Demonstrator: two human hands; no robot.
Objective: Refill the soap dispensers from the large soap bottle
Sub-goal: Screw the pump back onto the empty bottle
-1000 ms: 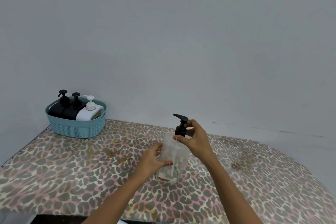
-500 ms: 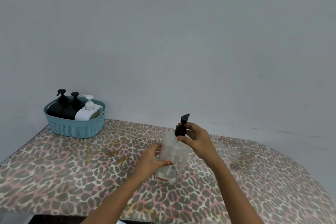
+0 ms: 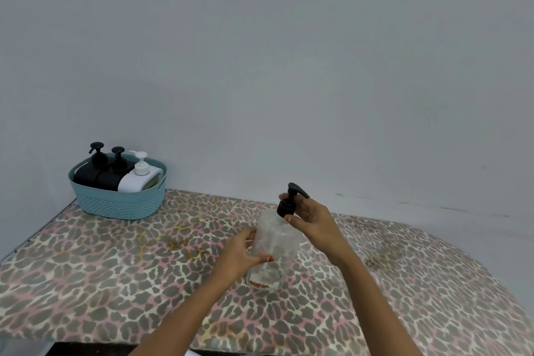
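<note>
Standing lower centre on the leopard-print cloth (image 3: 115, 283), the clear plastic dispenser (image 3: 278, 243) looks almost empty. The left hand (image 3: 239, 254) grips its textured body; the right hand (image 3: 315, 222) pinches the black pump (image 3: 286, 206).

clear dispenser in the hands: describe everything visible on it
The clear dispenser is a see-through, plastic-looking bottle, almost empty, with a thin reddish-brown residue at the bottom. Its black pump sits on top, spout pointing right. It stands near upright, base seemingly on the leopard-print cloth. The left hand grips its body; the right hand pinches the pump collar.
</note>
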